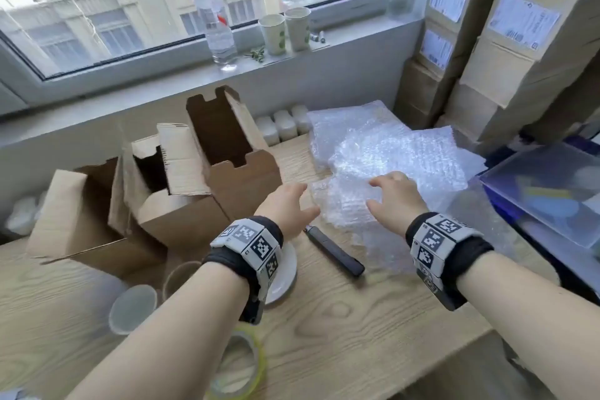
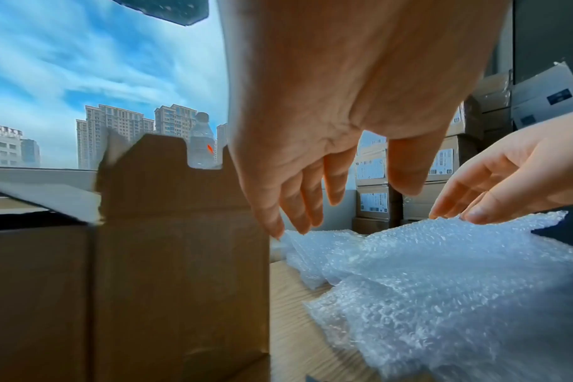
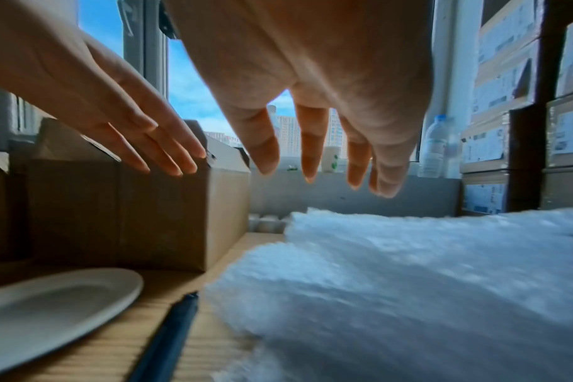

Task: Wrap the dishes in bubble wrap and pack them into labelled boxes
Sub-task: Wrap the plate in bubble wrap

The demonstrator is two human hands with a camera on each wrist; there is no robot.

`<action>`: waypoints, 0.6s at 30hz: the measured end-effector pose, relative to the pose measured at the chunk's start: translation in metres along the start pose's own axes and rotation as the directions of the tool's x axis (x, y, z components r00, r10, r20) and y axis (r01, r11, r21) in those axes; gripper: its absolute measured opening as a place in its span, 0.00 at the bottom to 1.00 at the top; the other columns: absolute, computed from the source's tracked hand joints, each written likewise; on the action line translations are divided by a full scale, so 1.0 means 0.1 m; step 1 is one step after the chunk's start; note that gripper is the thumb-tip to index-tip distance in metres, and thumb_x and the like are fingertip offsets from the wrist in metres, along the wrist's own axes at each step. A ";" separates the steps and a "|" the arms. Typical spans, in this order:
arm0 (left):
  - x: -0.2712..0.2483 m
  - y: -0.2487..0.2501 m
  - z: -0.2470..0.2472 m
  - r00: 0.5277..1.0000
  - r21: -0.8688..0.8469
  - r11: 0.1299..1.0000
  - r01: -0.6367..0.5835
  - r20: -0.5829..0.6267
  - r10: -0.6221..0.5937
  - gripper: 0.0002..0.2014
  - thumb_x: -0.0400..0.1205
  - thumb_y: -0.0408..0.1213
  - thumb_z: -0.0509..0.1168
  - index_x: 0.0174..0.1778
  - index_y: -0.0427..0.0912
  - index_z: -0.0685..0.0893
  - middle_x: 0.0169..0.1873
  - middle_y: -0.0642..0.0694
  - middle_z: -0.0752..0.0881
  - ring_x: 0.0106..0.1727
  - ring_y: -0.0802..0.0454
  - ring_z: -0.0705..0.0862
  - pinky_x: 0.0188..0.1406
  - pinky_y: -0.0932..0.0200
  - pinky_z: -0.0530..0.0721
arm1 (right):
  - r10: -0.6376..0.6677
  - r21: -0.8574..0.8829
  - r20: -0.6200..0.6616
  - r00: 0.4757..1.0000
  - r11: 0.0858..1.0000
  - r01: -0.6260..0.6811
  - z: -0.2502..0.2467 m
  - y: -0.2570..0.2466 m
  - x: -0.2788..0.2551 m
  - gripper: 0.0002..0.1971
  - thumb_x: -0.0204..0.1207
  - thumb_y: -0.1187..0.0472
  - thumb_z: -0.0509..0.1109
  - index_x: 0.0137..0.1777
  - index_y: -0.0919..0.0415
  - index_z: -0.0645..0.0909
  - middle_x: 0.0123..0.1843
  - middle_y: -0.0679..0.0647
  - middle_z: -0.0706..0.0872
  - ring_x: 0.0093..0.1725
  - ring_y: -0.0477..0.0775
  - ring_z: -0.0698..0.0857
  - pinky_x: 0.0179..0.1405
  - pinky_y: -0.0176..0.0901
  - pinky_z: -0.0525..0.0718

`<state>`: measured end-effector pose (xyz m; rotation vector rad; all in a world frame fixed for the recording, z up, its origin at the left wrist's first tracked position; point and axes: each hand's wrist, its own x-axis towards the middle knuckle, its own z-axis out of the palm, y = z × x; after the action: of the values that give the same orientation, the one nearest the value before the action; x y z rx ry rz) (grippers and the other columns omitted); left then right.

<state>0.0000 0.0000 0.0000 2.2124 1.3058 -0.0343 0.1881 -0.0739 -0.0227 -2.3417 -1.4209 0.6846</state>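
Here both hands hang over the tabletop (image 1: 341, 318) with fingers straight and spread, holding nothing; the left hand (image 1: 287, 208) hovers beside the bubble wrap (image 1: 389, 156) heaped toward the far right edge; the right hand (image 1: 397, 201) sits just above it; a white plate (image 3: 49, 310) lies under the left wrist; 3 open boxes (image 1: 227, 146) stand along the far left edge.

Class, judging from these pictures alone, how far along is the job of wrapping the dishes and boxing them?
Early. Done: three cardboard boxes stand open and ready, and bubble wrap is laid out on the desk. In hand: both hands, left and right, reach open over the wrap, gripping nothing. Left: the white plate lies bare beside the black marker; no box visibly holds a dish; wrapping, packing and labelling all remain.
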 end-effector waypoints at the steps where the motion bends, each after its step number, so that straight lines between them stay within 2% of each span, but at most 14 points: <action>1: 0.08 0.08 0.05 1.000 -0.005 1.000 0.005 0.018 -0.005 0.31 0.83 0.48 0.62 0.81 0.44 0.62 0.78 0.44 0.67 0.77 0.48 0.67 0.73 0.54 0.66 | 0.025 -0.063 -0.007 1.000 0.998 -0.025 -0.05 0.11 0.06 0.18 0.79 0.56 0.63 0.69 0.52 0.77 0.78 0.57 0.63 0.78 0.58 0.58 0.74 0.51 0.64; 3: 0.22 0.24 0.16 0.999 -0.009 1.000 0.020 0.036 -0.019 0.31 0.83 0.48 0.62 0.81 0.43 0.62 0.79 0.45 0.67 0.78 0.48 0.67 0.73 0.55 0.66 | 0.047 -0.203 0.039 0.998 0.978 -0.038 -0.10 0.32 0.17 0.13 0.77 0.53 0.65 0.60 0.47 0.84 0.82 0.56 0.58 0.81 0.59 0.51 0.78 0.52 0.56; 4: 0.27 0.32 0.21 0.998 0.000 1.000 0.021 0.054 -0.021 0.31 0.83 0.48 0.62 0.81 0.43 0.62 0.79 0.45 0.67 0.78 0.49 0.67 0.74 0.55 0.66 | 0.059 -0.247 0.082 0.995 0.968 -0.037 -0.12 0.40 0.18 0.13 0.77 0.52 0.64 0.59 0.46 0.84 0.83 0.55 0.55 0.81 0.60 0.49 0.79 0.53 0.52; 6: 0.36 0.47 0.34 0.996 0.016 1.000 0.022 0.082 -0.023 0.31 0.84 0.49 0.62 0.81 0.44 0.62 0.79 0.46 0.66 0.78 0.49 0.66 0.74 0.54 0.66 | 0.028 -0.288 0.142 0.989 0.958 0.014 -0.09 0.55 0.25 0.16 0.79 0.52 0.62 0.64 0.47 0.82 0.84 0.53 0.54 0.82 0.59 0.50 0.81 0.53 0.49; 7: 0.41 0.52 0.40 0.995 0.023 1.000 0.020 0.092 -0.022 0.31 0.84 0.49 0.62 0.81 0.44 0.61 0.79 0.46 0.66 0.78 0.49 0.66 0.75 0.53 0.66 | -0.004 -0.291 0.146 0.989 0.956 0.047 -0.09 0.60 0.27 0.17 0.81 0.54 0.60 0.68 0.49 0.80 0.83 0.53 0.58 0.82 0.58 0.53 0.81 0.52 0.51; 10: 0.48 0.68 0.53 0.993 0.043 0.999 0.014 0.116 -0.019 0.31 0.84 0.49 0.61 0.81 0.45 0.61 0.79 0.46 0.66 0.78 0.49 0.66 0.74 0.54 0.66 | -0.072 -0.155 0.091 0.993 0.984 0.086 -0.16 0.66 0.29 0.17 0.82 0.62 0.58 0.68 0.60 0.79 0.75 0.55 0.72 0.75 0.56 0.69 0.74 0.50 0.66; 13: 0.52 0.79 0.61 0.990 -0.002 0.999 0.033 0.140 -0.033 0.31 0.84 0.49 0.62 0.81 0.44 0.62 0.79 0.45 0.68 0.77 0.49 0.69 0.75 0.54 0.68 | -0.043 0.091 -0.007 0.999 0.995 0.043 -0.23 0.69 0.28 0.17 0.80 0.68 0.59 0.66 0.59 0.81 0.69 0.53 0.80 0.69 0.54 0.77 0.70 0.48 0.74; 16: 0.59 0.92 0.63 0.988 -0.127 0.987 0.099 0.129 -0.082 0.31 0.83 0.51 0.62 0.80 0.41 0.64 0.76 0.43 0.71 0.74 0.47 0.73 0.73 0.50 0.72 | -0.064 0.237 -0.146 0.987 0.967 0.098 -0.29 0.70 0.26 0.17 0.78 0.73 0.60 0.59 0.59 0.85 0.62 0.53 0.85 0.64 0.53 0.81 0.67 0.44 0.77; 18: 0.63 0.99 0.59 0.982 -0.342 0.923 0.179 0.121 -0.146 0.32 0.83 0.53 0.61 0.79 0.39 0.65 0.73 0.40 0.75 0.70 0.45 0.78 0.69 0.48 0.76 | -0.111 0.281 -0.216 0.970 0.945 0.171 -0.32 0.67 0.23 0.16 0.78 0.74 0.60 0.55 0.59 0.86 0.58 0.53 0.86 0.59 0.53 0.83 0.63 0.43 0.79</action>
<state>0.1279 -0.0142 -0.0231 1.7779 1.3258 0.0306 0.2643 -0.0843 -0.0343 -1.9934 -1.2841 0.5633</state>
